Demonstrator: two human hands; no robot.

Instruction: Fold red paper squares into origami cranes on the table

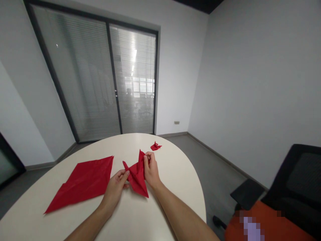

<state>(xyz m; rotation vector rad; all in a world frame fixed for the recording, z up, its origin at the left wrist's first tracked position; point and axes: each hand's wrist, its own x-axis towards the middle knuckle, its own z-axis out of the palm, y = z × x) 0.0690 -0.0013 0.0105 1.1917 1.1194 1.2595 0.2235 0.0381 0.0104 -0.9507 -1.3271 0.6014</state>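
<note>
A folded red paper figure [136, 175] with pointed flaps is held just above the white round table [175, 174]. My left hand [115, 185] pinches its left flap near the tip. My right hand [149, 169] grips its upper right point between thumb and fingers. Both hands are shut on the same piece of paper.
A large flat sheet of red paper [84, 182] lies on the table to the left. A small folded red piece [155, 146] rests near the far edge. A black and orange office chair [281, 201] stands at the right. Sliding glass doors with blinds [100, 83] are behind the table.
</note>
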